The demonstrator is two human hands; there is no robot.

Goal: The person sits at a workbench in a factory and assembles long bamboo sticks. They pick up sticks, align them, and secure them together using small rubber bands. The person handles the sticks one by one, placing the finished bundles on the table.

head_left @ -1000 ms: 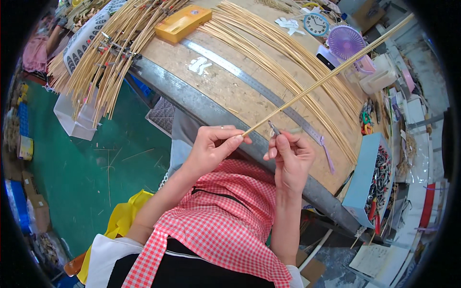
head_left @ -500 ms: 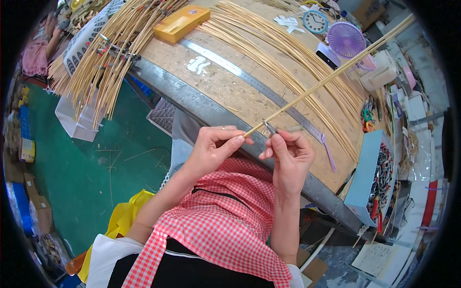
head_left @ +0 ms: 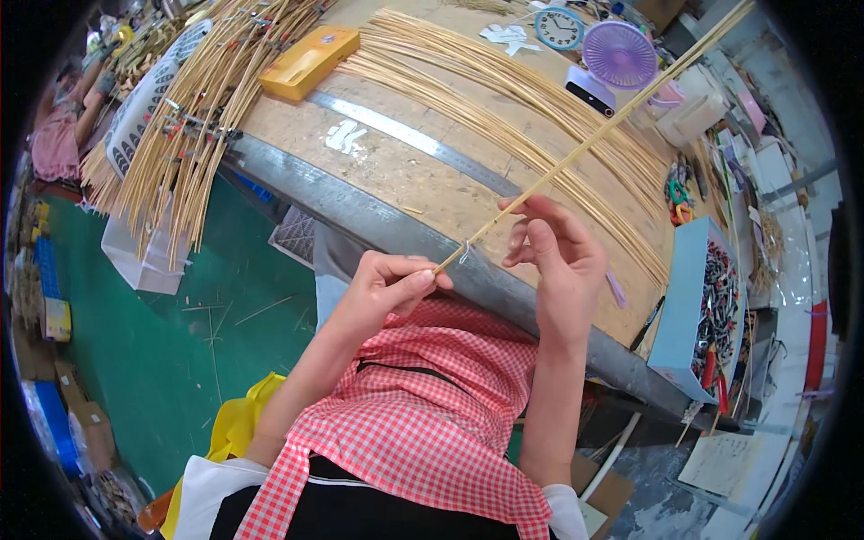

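Note:
My left hand (head_left: 391,281) pinches the near end of a bundle of thin bamboo strips (head_left: 576,153), which slants up to the far right over the bench. A small pale wire loop (head_left: 465,253) sits on the strips just beyond my left fingertips. My right hand (head_left: 560,256) is beside the bundle, palm turned inward, its curled fingers apart with nothing seen between them. Its index fingertip is close to the strips; whether it touches them I cannot tell.
The bench (head_left: 387,175) holds a steel ruler (head_left: 414,139), rows of strips (head_left: 504,112), a yellow box (head_left: 310,61), a purple fan (head_left: 619,56) and a clock (head_left: 559,29). A blue box (head_left: 679,310) of small clips stands at right. Clipped strips (head_left: 193,126) overhang the left edge.
My right hand has let go of the small dark clip-like piece at the strips and drawn back to the right, its fingers parting. My left hand keeps its pinch, slightly lower.

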